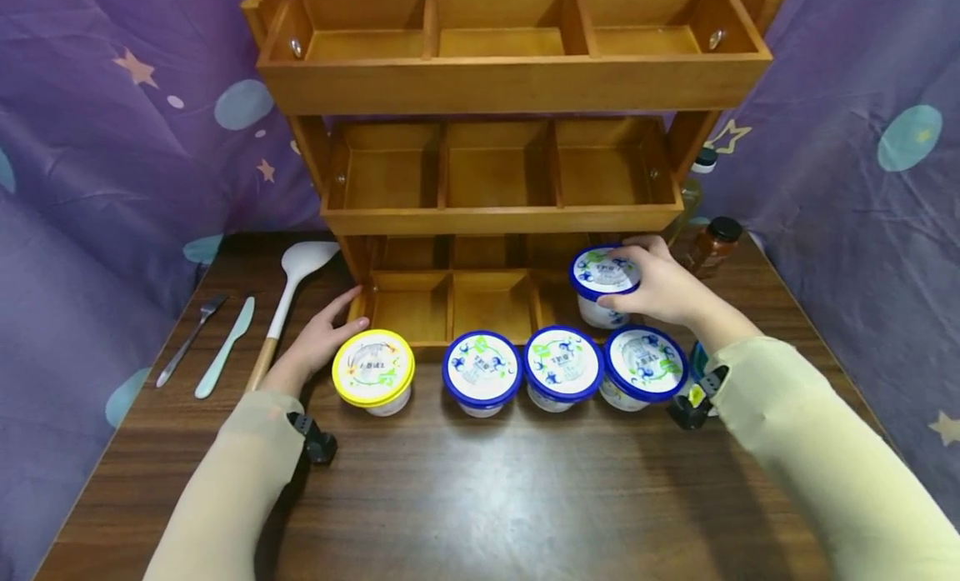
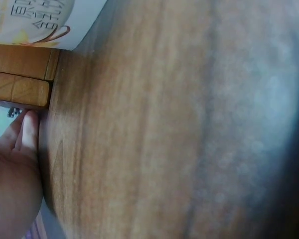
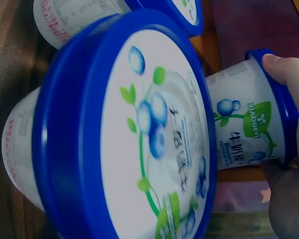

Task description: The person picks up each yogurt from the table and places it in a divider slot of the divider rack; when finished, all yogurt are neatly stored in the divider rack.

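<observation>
My right hand (image 1: 656, 285) grips a blue-lidded tub (image 1: 600, 306) by its lid, thumb and fingers on opposite sides of the rim. That tub is over the right compartment of the bottom tier of a wooden rack (image 1: 491, 308); in the right wrist view its printed side (image 3: 244, 117) shows blueberries. At the rack's lower left corner, my left hand (image 1: 318, 339) rests with fingers extended along the outer side. A yellow-lidded tub (image 1: 372, 368) stands beside that hand. Three more blue-lidded tubs, left (image 1: 482, 368), middle (image 1: 562, 364) and right (image 1: 645, 364), line up before the rack.
Left of the rack lie a fork (image 1: 191, 339), a pale green knife (image 1: 227, 348) and a white ladle (image 1: 292, 268) with a wooden handle. A dark-lidded jar (image 1: 712, 243) and a bottle (image 1: 701, 168) stand at the right. Upper tiers (image 1: 510, 85) overhang the bottom one.
</observation>
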The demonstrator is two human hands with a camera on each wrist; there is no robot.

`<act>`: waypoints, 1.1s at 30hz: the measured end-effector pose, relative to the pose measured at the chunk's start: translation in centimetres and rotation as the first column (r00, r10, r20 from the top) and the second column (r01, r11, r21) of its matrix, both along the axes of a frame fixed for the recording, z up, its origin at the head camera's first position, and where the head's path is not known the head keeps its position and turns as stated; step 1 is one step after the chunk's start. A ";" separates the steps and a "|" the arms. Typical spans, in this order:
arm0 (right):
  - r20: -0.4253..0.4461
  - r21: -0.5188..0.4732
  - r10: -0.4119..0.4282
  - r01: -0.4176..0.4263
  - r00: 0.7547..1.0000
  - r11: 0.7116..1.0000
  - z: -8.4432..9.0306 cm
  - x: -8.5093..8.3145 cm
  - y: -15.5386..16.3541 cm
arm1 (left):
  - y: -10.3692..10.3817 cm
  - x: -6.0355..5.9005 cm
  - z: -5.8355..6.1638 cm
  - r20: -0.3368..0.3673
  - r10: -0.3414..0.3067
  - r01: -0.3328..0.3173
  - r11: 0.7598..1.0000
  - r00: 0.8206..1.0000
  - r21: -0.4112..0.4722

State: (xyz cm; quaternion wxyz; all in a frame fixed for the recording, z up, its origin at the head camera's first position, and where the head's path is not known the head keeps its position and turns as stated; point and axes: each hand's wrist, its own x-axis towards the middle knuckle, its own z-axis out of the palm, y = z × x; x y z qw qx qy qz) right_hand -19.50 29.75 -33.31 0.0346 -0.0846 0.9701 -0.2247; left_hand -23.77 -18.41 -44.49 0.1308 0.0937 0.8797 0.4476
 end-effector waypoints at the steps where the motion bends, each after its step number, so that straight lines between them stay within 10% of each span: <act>1: 0.000 -0.004 0.006 -0.006 1.000 1.000 -0.1 -0.1 -0.2 | 0.0 0.0 0.0 0.001 0.001 -0.001 1.000 1.000 0.000; 33: 0.079 0.084 0.087 -0.094 0.993 0.992 -1.5 -0.7 -0.1 | -0.2 -0.1 -0.1 0.000 -0.007 0.007 1.000 1.000 -0.002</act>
